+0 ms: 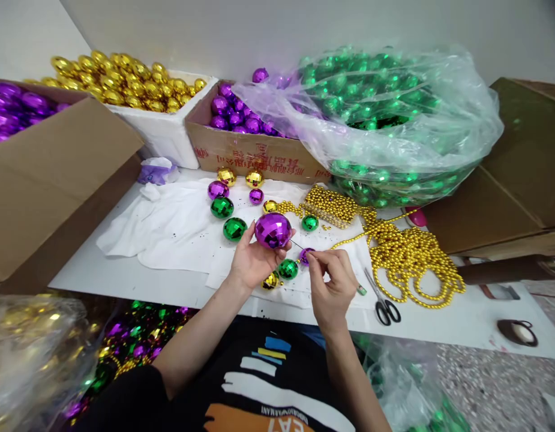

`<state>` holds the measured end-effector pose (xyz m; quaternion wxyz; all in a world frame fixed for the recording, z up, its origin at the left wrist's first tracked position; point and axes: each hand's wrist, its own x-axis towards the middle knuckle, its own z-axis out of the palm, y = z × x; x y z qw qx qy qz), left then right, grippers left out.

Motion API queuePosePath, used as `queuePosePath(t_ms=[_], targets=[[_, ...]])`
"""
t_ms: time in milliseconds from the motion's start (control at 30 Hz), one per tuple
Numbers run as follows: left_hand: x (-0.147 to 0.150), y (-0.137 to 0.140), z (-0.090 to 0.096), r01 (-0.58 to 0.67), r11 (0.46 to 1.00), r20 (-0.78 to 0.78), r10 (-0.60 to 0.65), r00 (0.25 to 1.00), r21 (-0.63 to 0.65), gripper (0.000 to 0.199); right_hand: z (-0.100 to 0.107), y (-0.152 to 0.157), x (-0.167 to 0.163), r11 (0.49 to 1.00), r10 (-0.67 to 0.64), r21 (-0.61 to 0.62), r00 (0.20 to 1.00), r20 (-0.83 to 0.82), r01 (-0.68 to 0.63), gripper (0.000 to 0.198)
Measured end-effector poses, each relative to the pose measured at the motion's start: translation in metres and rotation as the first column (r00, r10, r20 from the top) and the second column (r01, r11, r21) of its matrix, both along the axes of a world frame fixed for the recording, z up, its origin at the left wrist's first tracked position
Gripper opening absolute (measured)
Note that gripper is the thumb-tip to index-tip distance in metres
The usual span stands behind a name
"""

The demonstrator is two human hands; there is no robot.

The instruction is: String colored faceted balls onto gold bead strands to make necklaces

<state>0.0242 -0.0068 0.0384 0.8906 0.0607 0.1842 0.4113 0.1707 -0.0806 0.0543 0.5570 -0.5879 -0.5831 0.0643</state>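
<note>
The left hand (250, 264) cups the large purple ball (273, 230), fingers curled under it; just to its right, the right hand (333, 285) pinches a thin dark strand (297, 244) (needle or wire, I cannot tell which) beside the small purple ball (305, 256). A hard push could roll the slick shell from the left hand, or a slip could prick it. Beyond the right hand, loose gold beads (414, 264) could snag on the scissors (380, 299).

A glossy, faceted finish is shown by the purple ball (273, 230) in the left hand (254, 261); wrinkled matt cloth (169, 234) is spread beneath, and crinkled, shiny plastic (468, 120) is seen beyond the right hand (333, 285).
</note>
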Motion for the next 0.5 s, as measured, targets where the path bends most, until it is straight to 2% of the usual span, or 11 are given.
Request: queuePosePath(t_ms=[167, 367, 500], targets=[[0.005, -0.001, -0.003, 0.042, 0.998, 0.015, -0.041, 0.999, -0.054, 0.056, 0.01, 0.01, 0.0, 0.993, 0.0, 0.114, 0.996, -0.094, 0.011, 0.01], [-0.008, 0.003, -0.012, -0.024, 0.988, 0.019, 0.027, 0.999, -0.152, 0.057, 0.03, 0.002, -0.004, 0.973, -0.044, 0.2, 0.948, -0.315, 0.112, 0.014], [-0.009, 0.006, -0.014, -0.03, 0.979, 0.041, 0.039, 0.998, -0.204, 0.061, 0.041, -0.007, -0.008, 0.966, -0.01, 0.245, 0.957, -0.29, 0.085, 0.015]])
